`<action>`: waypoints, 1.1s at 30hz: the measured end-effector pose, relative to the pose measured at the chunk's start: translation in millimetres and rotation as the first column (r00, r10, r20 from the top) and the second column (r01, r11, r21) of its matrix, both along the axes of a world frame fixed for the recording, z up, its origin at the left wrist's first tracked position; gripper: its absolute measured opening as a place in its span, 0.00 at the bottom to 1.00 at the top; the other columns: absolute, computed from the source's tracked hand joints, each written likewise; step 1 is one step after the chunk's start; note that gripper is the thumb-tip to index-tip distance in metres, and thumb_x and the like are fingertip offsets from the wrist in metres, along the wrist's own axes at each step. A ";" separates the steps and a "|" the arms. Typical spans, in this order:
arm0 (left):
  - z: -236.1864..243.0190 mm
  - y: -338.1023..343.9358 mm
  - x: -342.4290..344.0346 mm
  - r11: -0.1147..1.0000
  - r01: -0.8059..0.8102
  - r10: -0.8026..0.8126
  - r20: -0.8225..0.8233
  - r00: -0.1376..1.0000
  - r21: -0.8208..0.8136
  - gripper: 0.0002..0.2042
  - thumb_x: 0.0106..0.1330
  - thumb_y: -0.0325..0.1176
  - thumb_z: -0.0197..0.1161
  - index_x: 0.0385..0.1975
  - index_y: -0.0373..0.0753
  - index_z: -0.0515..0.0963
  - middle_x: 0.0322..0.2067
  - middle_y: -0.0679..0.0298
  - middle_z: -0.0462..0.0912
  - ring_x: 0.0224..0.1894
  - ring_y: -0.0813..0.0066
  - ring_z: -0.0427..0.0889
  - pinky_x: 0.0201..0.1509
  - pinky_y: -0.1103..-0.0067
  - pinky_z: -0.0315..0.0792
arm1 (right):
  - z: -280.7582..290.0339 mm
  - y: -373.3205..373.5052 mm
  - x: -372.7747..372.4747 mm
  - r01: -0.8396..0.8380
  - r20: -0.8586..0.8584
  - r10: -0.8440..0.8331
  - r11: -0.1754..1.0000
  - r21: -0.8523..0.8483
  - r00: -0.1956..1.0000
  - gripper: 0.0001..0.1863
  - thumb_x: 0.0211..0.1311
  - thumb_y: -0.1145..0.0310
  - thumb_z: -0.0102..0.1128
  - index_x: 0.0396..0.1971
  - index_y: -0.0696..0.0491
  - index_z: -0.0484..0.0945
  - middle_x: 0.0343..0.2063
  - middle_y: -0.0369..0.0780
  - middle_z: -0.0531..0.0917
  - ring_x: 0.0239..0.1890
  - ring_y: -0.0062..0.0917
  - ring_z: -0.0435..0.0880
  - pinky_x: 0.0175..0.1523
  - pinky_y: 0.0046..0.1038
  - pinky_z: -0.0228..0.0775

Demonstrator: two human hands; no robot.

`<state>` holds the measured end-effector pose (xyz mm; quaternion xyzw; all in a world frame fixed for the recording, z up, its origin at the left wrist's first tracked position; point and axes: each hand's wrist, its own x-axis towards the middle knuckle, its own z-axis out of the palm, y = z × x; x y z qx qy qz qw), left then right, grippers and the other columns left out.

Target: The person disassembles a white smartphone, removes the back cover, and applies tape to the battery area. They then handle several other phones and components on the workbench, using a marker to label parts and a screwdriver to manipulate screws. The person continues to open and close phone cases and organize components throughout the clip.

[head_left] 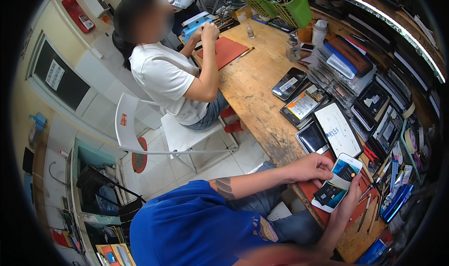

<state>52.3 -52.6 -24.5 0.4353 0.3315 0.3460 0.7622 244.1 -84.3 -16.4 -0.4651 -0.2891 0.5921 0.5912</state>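
While both hands work over the red mat (327, 214) at the near end of the desk (252, 93), the white smartphone (337, 182) sits between them, screen side up and angled away from the person. The left hand (314, 167) comes across from the upper side, its fingers curled down onto the phone's left edge and onto a small dark flat part (327, 191) lying on the lower half of the glass (whether that part is a battery, a flex assembly or a bit of film is too small to tell). The right hand (351, 196) cradles the phone from below and behind, fingers wrapped against its right edge, thumb side hidden.

As a judgement on progress: the phone looks whole on its face, with the screen in place and lit or at least showing an image, so no opening-up shows yet; the work reads as early, or as a check on a unit already closed. Screwdrivers and tweezers (369, 205) lie untouched just to the right of the mat, beside blue pens (395, 203).

Further up the desk lie other phones and tablets (334, 128), stacked cases (346, 62) and a green basket (290, 6). A second person in a white shirt (163, 81) works at another red mat (224, 51), hands well apart from this phone.
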 end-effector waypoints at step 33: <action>-15.4 8.9 0.1 0.995 -0.093 0.096 0.062 0.993 -0.045 0.07 0.67 0.29 0.70 0.34 0.34 0.78 0.28 0.64 0.85 0.29 0.79 0.86 0.35 0.82 0.85 | -5.8 0.8 1.9 -0.008 0.042 0.006 0.999 0.034 0.999 0.27 0.79 0.48 0.49 0.45 0.61 0.82 0.39 0.41 0.88 0.38 0.22 0.88 0.44 0.24 0.79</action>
